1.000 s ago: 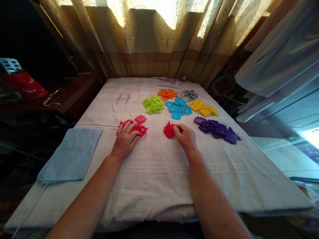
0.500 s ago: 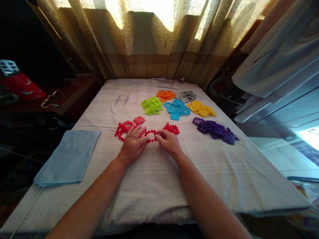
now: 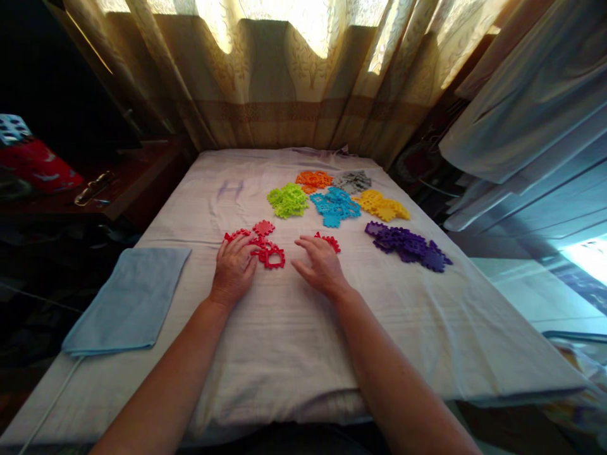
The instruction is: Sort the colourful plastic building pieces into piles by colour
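My left hand [image 3: 234, 268] lies over the left group of red notched plastic pieces [image 3: 263, 228], fingers spread and partly hiding them. A red square frame piece [image 3: 275, 257] with a hole in its middle rests at this group's right edge, just beyond the left fingertips. To the right, my right hand [image 3: 318, 262] hovers or rests near the cloth with its thumb and fingers apart and nothing between them. Right behind its fingers sits a smaller group of red pieces [image 3: 331, 242], partly covered by the hand.
Farther back lie piles of lime green [image 3: 288, 201], orange [image 3: 313, 181], grey [image 3: 353, 182], blue [image 3: 334, 206] and yellow pieces [image 3: 383, 205]. A purple pile [image 3: 408, 246] is at the right. A folded blue cloth [image 3: 128, 300] lies on the left of the white-covered table [image 3: 284, 373].
Both hands have let go of the red frame piece, which now lies against the left red group. My left hand has shifted left, and my right hand's fingers have spread.
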The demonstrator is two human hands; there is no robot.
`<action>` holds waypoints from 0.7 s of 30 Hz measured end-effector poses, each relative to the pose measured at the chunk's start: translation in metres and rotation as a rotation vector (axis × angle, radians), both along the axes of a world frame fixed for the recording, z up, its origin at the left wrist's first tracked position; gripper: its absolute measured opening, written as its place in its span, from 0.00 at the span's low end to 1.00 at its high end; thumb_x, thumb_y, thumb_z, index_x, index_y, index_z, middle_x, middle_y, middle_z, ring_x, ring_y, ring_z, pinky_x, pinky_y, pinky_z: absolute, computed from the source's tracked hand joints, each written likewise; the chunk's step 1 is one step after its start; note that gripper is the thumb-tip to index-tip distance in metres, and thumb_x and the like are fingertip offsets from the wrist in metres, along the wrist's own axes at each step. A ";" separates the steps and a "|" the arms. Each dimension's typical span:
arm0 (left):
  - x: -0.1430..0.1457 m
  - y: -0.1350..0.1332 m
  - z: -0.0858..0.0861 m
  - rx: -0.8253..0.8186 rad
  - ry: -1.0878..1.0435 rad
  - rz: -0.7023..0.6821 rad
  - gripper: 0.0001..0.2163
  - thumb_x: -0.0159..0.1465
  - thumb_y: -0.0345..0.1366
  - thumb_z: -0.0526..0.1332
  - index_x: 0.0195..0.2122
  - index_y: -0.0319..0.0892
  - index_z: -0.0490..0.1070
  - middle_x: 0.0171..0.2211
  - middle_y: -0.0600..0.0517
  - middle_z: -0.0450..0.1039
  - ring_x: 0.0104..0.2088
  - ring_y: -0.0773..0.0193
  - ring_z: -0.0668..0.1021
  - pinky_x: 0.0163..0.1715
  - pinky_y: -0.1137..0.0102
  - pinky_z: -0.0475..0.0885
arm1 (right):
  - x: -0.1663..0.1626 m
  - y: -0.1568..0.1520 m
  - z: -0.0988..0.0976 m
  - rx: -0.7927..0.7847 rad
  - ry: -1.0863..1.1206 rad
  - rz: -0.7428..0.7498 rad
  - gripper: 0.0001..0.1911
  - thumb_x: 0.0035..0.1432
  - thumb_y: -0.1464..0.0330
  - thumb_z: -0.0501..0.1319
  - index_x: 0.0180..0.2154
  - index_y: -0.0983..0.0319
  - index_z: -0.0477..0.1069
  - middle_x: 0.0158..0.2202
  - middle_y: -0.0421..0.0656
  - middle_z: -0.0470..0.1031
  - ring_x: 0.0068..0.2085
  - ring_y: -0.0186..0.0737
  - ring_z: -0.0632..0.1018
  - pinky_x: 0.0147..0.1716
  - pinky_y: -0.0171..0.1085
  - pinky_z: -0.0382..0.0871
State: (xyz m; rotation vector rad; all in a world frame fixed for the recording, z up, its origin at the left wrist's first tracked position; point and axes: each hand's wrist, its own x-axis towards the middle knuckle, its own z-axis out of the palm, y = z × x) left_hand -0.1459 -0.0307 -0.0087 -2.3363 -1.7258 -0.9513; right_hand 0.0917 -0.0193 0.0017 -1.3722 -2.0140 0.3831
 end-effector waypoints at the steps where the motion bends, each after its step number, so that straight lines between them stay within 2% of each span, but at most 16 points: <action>1: -0.005 0.001 0.001 0.000 -0.017 0.038 0.10 0.65 0.36 0.55 0.43 0.46 0.74 0.56 0.48 0.74 0.60 0.54 0.71 0.62 0.52 0.59 | -0.007 -0.002 0.001 0.020 -0.078 0.042 0.23 0.55 0.62 0.64 0.52 0.59 0.73 0.60 0.50 0.71 0.62 0.52 0.67 0.60 0.52 0.60; 3: -0.019 0.004 0.001 -0.003 -0.051 0.124 0.10 0.64 0.37 0.56 0.43 0.46 0.74 0.55 0.47 0.74 0.59 0.52 0.72 0.61 0.52 0.61 | -0.020 -0.006 0.003 0.006 -0.196 0.093 0.26 0.56 0.61 0.64 0.56 0.57 0.71 0.63 0.49 0.67 0.66 0.55 0.60 0.62 0.56 0.54; 5: -0.034 0.007 0.001 -0.012 -0.076 0.197 0.10 0.63 0.39 0.56 0.42 0.45 0.74 0.54 0.45 0.75 0.57 0.51 0.73 0.59 0.53 0.63 | -0.030 -0.007 0.004 -0.030 -0.261 0.128 0.26 0.57 0.61 0.64 0.57 0.57 0.69 0.62 0.48 0.68 0.67 0.56 0.59 0.62 0.58 0.52; 9: -0.058 0.010 0.000 -0.035 -0.094 0.279 0.12 0.62 0.40 0.56 0.41 0.43 0.75 0.53 0.43 0.76 0.56 0.50 0.74 0.59 0.55 0.64 | -0.036 -0.008 0.006 -0.060 -0.280 0.167 0.19 0.59 0.61 0.63 0.52 0.57 0.73 0.55 0.46 0.75 0.62 0.53 0.65 0.61 0.55 0.53; 12: -0.065 0.011 -0.001 -0.077 -0.075 0.305 0.14 0.62 0.42 0.56 0.43 0.43 0.75 0.53 0.43 0.75 0.56 0.50 0.73 0.59 0.56 0.64 | -0.029 -0.008 0.008 -0.016 -0.242 0.162 0.17 0.58 0.61 0.64 0.48 0.57 0.74 0.50 0.47 0.78 0.58 0.52 0.70 0.59 0.53 0.56; 14: -0.064 0.011 -0.004 -0.112 -0.051 0.335 0.17 0.61 0.44 0.56 0.47 0.42 0.74 0.56 0.42 0.73 0.58 0.49 0.72 0.60 0.55 0.62 | -0.015 -0.005 0.009 0.032 -0.178 0.112 0.17 0.56 0.62 0.65 0.48 0.58 0.75 0.48 0.48 0.78 0.55 0.51 0.72 0.58 0.51 0.59; 17: -0.062 0.011 -0.011 -0.158 -0.016 0.402 0.22 0.60 0.46 0.58 0.52 0.40 0.71 0.58 0.39 0.70 0.60 0.46 0.70 0.61 0.52 0.60 | 0.020 0.004 0.010 0.097 -0.063 -0.046 0.19 0.54 0.63 0.65 0.47 0.61 0.74 0.48 0.50 0.78 0.53 0.51 0.74 0.55 0.50 0.63; 19: -0.062 0.011 -0.016 -0.159 -0.010 0.426 0.21 0.60 0.46 0.58 0.51 0.42 0.72 0.58 0.39 0.71 0.59 0.45 0.69 0.61 0.50 0.59 | 0.049 0.010 0.010 0.074 -0.016 -0.152 0.20 0.51 0.61 0.66 0.46 0.60 0.74 0.46 0.50 0.79 0.49 0.52 0.76 0.53 0.51 0.65; 21: -0.064 0.012 -0.020 -0.134 -0.020 0.427 0.18 0.60 0.46 0.59 0.47 0.45 0.74 0.55 0.41 0.73 0.58 0.45 0.70 0.60 0.49 0.60 | 0.075 0.013 0.009 0.011 0.013 -0.194 0.21 0.49 0.62 0.67 0.46 0.60 0.74 0.45 0.49 0.79 0.48 0.51 0.77 0.52 0.51 0.67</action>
